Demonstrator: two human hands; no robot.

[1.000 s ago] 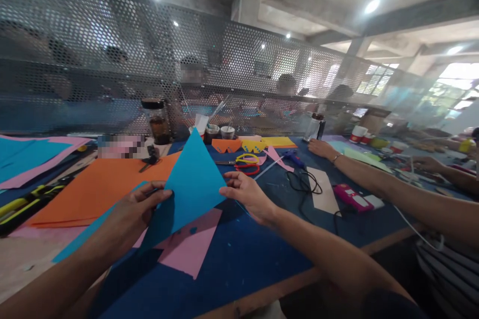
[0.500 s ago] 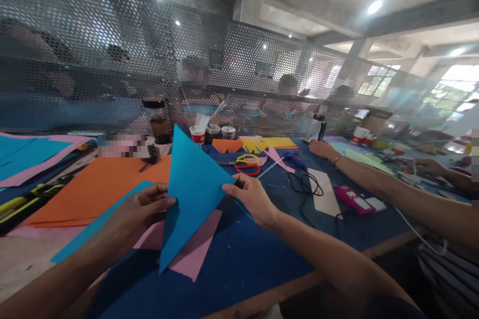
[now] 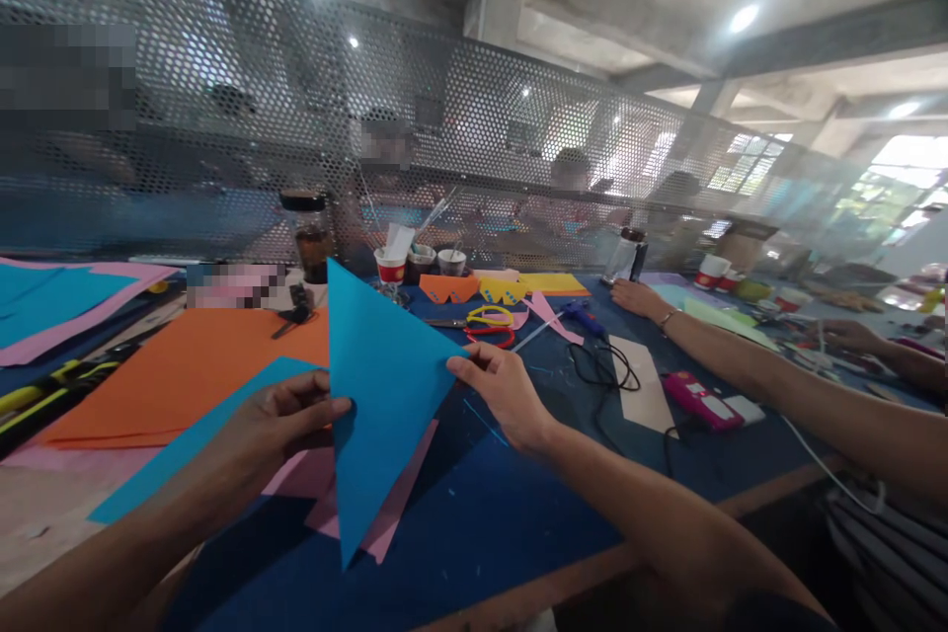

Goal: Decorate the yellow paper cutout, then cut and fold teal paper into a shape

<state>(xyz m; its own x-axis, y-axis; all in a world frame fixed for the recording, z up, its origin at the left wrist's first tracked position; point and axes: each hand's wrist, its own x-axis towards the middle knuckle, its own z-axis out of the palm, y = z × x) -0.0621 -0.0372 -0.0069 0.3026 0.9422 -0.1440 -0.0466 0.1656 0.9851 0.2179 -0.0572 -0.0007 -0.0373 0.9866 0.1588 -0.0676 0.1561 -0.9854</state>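
Note:
I hold a blue paper triangle [image 3: 377,395] upright above the table, one point up and one long point hanging down. My left hand [image 3: 277,425] pinches its left edge with thumb and fingers closed on the paper. My right hand [image 3: 504,390] grips its right corner, fingers closed on it. Under the triangle lie a pink paper piece [image 3: 392,504] and a blue paper strip [image 3: 185,449] on the dark blue table cover [image 3: 474,513].
An orange sheet [image 3: 185,365] lies at left, with yellow-handled tools [image 3: 51,395] beyond it. Scissors [image 3: 485,321], paper cups [image 3: 390,267], a jar [image 3: 311,237] and paper cutouts stand at the back by a perforated metal screen. Another person's arms [image 3: 741,365] reach in at right, near a black cable [image 3: 607,365].
The blue triangle has turned between my hands: its top point moved left and its long point now hangs lower. Both hands kept their grip.

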